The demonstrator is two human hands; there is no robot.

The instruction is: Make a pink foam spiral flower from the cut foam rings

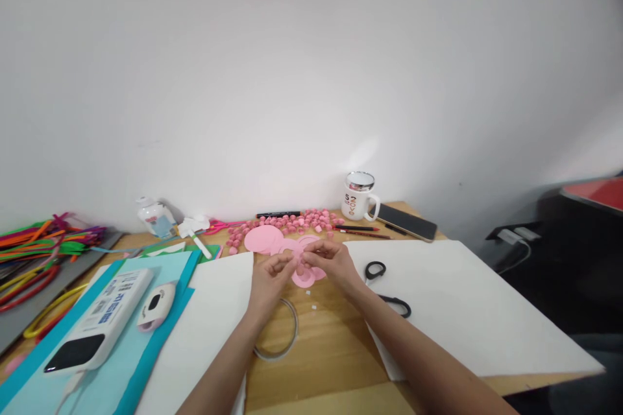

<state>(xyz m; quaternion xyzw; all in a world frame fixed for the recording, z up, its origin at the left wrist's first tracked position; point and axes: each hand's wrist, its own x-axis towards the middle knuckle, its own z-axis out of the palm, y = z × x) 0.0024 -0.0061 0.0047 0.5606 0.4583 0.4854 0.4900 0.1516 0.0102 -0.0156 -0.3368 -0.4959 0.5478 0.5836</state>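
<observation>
Both my hands meet above the middle of the table, fingertips close together. My left hand [271,277] is closed in a pinch, and so is my right hand [335,260]. Whatever sits between the fingertips is small, and I cannot make it out against the pink paper behind. Pink paper circles [263,238] lie just beyond the hands, and a pink paper ring [304,280] shows right below the fingertips. Many small folded pink paper pieces [318,219] are heaped behind them. Tiny white bits [314,307] and a roll of tape [295,335] lie nearer me.
Black-handled scissors [396,306] overlap a white sheet [467,301] at right. Behind stand a white mug [357,201] and a phone [406,222]. At left, a white power bank [104,318] rests on blue paper [170,266], near colourful pipe cleaners [43,240].
</observation>
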